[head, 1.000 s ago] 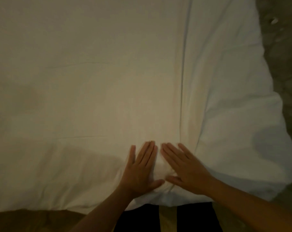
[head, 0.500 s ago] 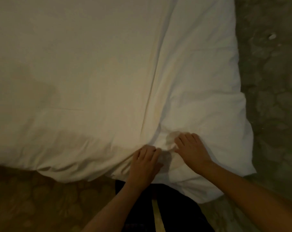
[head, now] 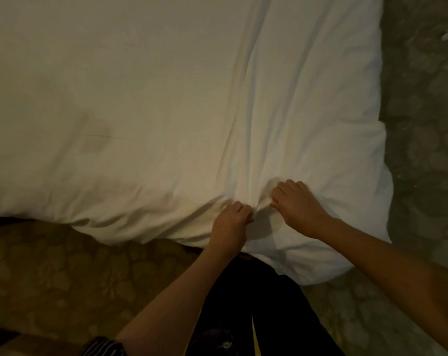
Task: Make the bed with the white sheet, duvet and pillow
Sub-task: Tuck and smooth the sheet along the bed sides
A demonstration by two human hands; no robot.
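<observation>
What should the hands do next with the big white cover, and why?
Probably tug the bunched edge gently toward the person, then draw the hands apart. The left hand and right hand each pinch the white duvet close together near its near edge, and a long crease runs from between them up the bed. Pulling should flatten it.

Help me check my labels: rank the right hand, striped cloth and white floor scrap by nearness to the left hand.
1. Right hand, beside the left hand on the duvet.
2. Striped cloth, bottom left.
3. White scrap, on the floor, top right.
</observation>
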